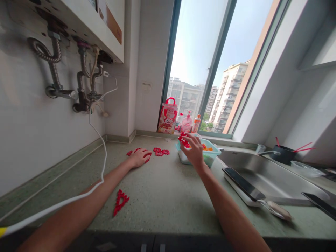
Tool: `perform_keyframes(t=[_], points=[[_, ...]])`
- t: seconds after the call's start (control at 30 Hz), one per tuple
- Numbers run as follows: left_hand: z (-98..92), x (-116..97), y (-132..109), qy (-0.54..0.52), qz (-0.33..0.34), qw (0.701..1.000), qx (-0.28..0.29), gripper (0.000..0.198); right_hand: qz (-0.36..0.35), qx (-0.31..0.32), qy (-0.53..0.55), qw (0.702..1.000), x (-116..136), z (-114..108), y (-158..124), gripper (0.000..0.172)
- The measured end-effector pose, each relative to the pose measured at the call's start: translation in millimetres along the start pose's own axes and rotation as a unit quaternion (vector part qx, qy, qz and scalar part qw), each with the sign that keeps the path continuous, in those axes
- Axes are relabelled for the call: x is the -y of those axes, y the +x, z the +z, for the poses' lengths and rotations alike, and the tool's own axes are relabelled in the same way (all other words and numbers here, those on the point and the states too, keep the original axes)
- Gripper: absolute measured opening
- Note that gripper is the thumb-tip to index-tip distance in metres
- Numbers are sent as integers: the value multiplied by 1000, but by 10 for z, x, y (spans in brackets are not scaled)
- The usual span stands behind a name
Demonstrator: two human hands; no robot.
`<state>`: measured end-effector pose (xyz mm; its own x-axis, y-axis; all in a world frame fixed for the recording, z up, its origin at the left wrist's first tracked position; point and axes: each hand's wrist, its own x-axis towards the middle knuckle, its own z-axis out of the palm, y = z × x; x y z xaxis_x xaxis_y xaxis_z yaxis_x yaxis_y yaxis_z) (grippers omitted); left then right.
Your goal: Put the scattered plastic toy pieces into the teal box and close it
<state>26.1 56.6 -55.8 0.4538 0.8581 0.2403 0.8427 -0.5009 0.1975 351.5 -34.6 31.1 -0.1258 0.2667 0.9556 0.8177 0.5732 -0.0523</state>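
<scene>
In the head view my right hand [193, 148] pinches a red toothed plastic building piece [183, 139] in front of a light-blue plastic tub [215, 153]. Orange and other coloured pieces show inside the tub. My left hand [139, 157] lies flat on the counter, its fingers over red plastic pieces [148, 156] that stick out at its edges. To the right of that hand is a small cluster of red building pieces [160, 152]. Nearer the front edge, beside my left forearm, rests a red triangular building piece [120, 202].
A white cable [104, 164] hangs down and crosses above my left forearm. The steel sink [262, 171] is on the right, with a black phone [244, 183] at its near edge. Bottles [187, 122] and a red-handled package [168, 117] stand by the window.
</scene>
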Motion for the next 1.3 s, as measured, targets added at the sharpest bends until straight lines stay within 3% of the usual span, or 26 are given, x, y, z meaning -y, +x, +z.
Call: perform_keyframes(t=[0.1, 0.17, 0.23, 0.3, 0.4, 0.47, 0.57, 0.63, 0.8, 0.87, 0.93, 1.1, 1.2, 1.3], points=[[-9, -14, -5, 0, -3, 1000, 0, 50, 62, -89, -58, 992, -393, -164, 11, 29], [-17, -26, -11, -2, -6, 1000, 1, 50, 84, -63, -72, 992, -551, -178, -42, 33], [-23, -33, -15, -4, -7, 1000, 2, 50, 103, 0, -76, 992, -618, -155, -85, 36], [-27, -34, -17, -3, -7, 1000, 4, 50, 114, 35, -76, 990, -599, -126, -88, 38], [-23, -29, -16, 2, -4, 1000, 4, 49, 99, -2, -57, 993, -409, -51, -79, 35], [-14, -26, -14, 5, 0, 1000, 5, 49, 58, 7, -13, 998, -188, 76, -146, 31], [2, -28, -8, 2, 2, 1000, 5, 49, -6, 123, 53, 991, 173, 424, -390, 32], [11, -32, -4, 1, 0, 1000, 1, 48, -4, 213, 48, 976, 332, 704, -558, 43], [6, -59, -22, 1, 1, 1000, -14, 48, 161, 338, -33, 927, 314, 1225, -586, 77], [-10, -72, -38, -4, 1, 1000, -18, 47, 190, 387, -36, 901, 261, 1337, -483, 84], [-37, -81, -53, -8, 1, 1000, -18, 47, 186, 441, -24, 878, 244, 1404, -389, 80], [-145, -80, -83, -42, 31, 999, -2, 43, 131, 507, 15, 852, 315, 1376, -325, 57], [-200, -74, -105, -83, 63, 995, 5, 42, 106, 506, 29, 856, 379, 1216, -414, 57], [-210, -90, -135, -85, 76, 993, 4, 53, 54, 505, 74, 858, 450, 966, -565, 60]])
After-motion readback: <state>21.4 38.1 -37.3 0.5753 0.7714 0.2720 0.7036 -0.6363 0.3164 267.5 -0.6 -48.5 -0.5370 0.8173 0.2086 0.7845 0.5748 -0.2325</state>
